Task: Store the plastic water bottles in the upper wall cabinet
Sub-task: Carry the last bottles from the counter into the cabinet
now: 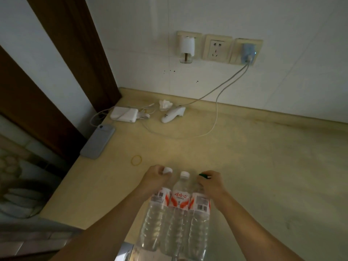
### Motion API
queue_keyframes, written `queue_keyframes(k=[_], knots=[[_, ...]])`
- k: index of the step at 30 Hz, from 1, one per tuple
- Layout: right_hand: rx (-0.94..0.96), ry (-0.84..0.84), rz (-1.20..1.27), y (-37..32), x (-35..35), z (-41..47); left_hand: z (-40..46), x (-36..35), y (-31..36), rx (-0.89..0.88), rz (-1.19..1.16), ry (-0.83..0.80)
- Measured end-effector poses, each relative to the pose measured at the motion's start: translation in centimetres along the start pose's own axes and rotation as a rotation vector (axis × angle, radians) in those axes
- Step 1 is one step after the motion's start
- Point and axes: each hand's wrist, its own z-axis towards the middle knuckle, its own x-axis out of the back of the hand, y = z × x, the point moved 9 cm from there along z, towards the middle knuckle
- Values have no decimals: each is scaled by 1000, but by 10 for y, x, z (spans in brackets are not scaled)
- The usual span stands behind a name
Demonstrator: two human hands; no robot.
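Both forearms reach forward from the near edge of the counter (254,166). The left hand (155,177) is closed around the neck of the left bottle (153,217); its fingers (160,171) are clamped just under the white cap (167,170). The right hand (211,182) is closed in the same way on the neck of the right bottle (200,223), with the fingers wrapped over a green cap (204,175). The middle bottle (178,213), with a white cap, is between the two hands and no hand grips it.

The three clear plastic bottles are side by side and touching, near the near edge of the counter, about in the middle of its width. Each has a white and red label. The middle label has red Chinese characters, but I cannot read them surely. The right label shows a barcode, and the left label a small square code.

On the left edge of the counter lies a grey-blue phone (98,141), face down, with a cable. Near the far left corner there is a white charger block (124,113), then a crumpled tissue (165,104) and a white handheld device (172,114). A yellow rubber band (136,160) lies just beyond the left hand. On the wall behind are three sockets; the left holds a white plug-in device (186,48), the right a blue adapter (248,51) with two cables which go down to the counter. Nothing stands between the hands and the bottles.
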Motion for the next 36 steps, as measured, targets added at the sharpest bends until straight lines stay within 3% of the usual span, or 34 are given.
queue_keyframes(k=[6,13,21,25,36], knots=[[117,129,86,-4,32,-8,-10,27,17,-101,-139,67],[491,239,145,-65,78,-73,-46,83,72,-413,-250,160],[762,418,-25,-91,83,-137,-80,98,92,-668,-119,254],[804,463,-107,-93,83,-143,-91,105,95,-720,-85,333],[791,447,-211,-102,78,-144,-99,105,82,-700,-62,273]])
